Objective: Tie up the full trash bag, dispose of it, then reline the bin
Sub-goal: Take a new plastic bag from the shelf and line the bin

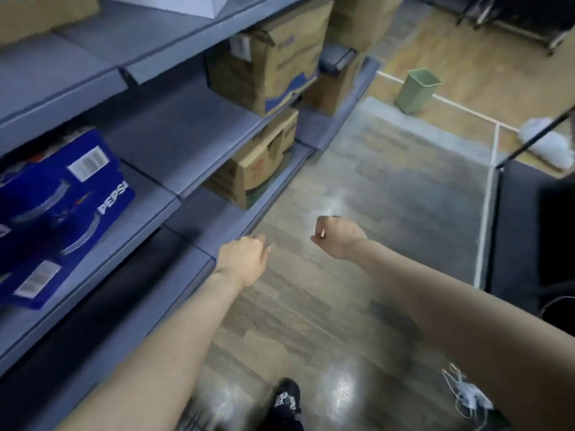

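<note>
A pale green bin (417, 90) stands on the wooden floor far ahead at the upper right, with no liner visible in it. A white bag-like bundle (547, 144) lies on the floor to its right, partly behind a dark bar. My left hand (244, 259) hangs in front of me by the lowest shelf edge, fingers curled, holding nothing. My right hand (337, 236) is held out beside it over the floor, also curled into a loose fist with nothing in it. Both hands are far from the bin.
Grey shelving (174, 135) runs along the left with cardboard boxes (270, 63) and blue Pepsi packs (59, 194). A dark desk or cabinet (529, 231) stands on the right. White cables (466, 396) lie on the floor. A black shoe (287, 399) shows below.
</note>
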`<state>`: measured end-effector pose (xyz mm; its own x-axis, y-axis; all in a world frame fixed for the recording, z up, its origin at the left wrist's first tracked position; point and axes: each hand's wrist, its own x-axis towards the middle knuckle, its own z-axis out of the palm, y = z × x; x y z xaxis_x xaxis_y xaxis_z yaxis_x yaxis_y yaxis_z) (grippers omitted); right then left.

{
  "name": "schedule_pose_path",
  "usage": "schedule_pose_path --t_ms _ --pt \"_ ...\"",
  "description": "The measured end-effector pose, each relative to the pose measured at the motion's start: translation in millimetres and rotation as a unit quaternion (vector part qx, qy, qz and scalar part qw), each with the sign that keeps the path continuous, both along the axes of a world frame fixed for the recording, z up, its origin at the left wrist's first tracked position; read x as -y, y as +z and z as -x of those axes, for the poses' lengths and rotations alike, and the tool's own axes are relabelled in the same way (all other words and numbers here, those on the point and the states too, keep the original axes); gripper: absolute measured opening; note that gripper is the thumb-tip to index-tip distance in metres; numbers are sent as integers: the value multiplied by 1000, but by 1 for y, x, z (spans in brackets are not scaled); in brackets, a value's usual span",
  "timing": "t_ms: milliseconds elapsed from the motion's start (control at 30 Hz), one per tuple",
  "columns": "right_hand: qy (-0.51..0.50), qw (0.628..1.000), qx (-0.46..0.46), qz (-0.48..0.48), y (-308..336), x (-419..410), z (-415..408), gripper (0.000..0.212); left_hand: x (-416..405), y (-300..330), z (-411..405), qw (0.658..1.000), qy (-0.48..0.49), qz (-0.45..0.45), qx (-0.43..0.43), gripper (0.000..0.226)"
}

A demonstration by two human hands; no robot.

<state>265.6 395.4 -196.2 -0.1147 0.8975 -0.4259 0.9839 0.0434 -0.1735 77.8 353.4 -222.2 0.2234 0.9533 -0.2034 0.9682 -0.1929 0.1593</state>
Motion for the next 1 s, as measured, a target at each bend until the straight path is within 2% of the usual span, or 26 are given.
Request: schedule_pose_path --t_ms 233,733,1000 --pt "-128 991 20 -26 48 -38 -104 31 -90 59 -92 994 -90 -47 30 32" --pt "-271 960 -1 -74 118 -193 -205 30 -321 152 -204 961 -247 -122 -18 33" --pt "-306 949 45 -65 140 -256 -329 28 -399 167 -349 943 -311 -119 -1 35"
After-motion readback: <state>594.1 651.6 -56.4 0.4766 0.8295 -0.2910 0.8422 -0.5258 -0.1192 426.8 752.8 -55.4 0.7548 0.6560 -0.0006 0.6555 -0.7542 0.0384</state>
